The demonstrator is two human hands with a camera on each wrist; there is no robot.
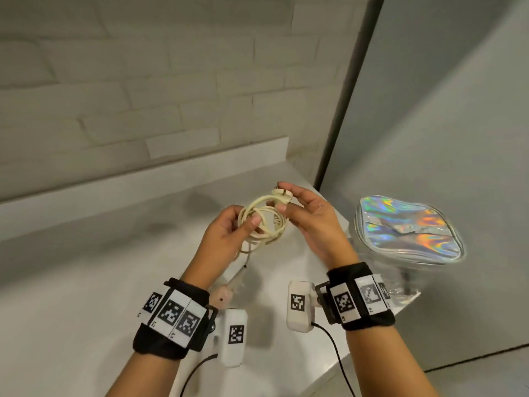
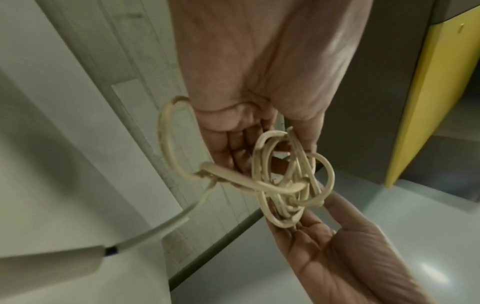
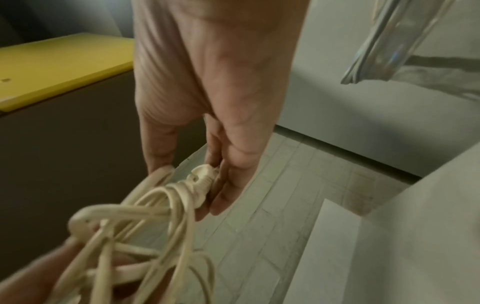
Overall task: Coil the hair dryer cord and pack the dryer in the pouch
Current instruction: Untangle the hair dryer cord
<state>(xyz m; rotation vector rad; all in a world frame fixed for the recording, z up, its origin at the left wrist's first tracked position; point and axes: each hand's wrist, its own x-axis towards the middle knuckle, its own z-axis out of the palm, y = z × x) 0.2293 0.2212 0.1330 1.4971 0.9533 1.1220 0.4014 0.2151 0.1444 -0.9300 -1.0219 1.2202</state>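
Pouch (image 1: pixel 409 229) just right of cord (image 1: pixel 263 222) in both hands' grip.

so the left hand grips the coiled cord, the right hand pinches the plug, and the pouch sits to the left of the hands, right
Not quite: the pouch sits to the right of the hands, as the head view shows. The rest holds: the left hand grips the coiled cord and the right hand pinches the plug.
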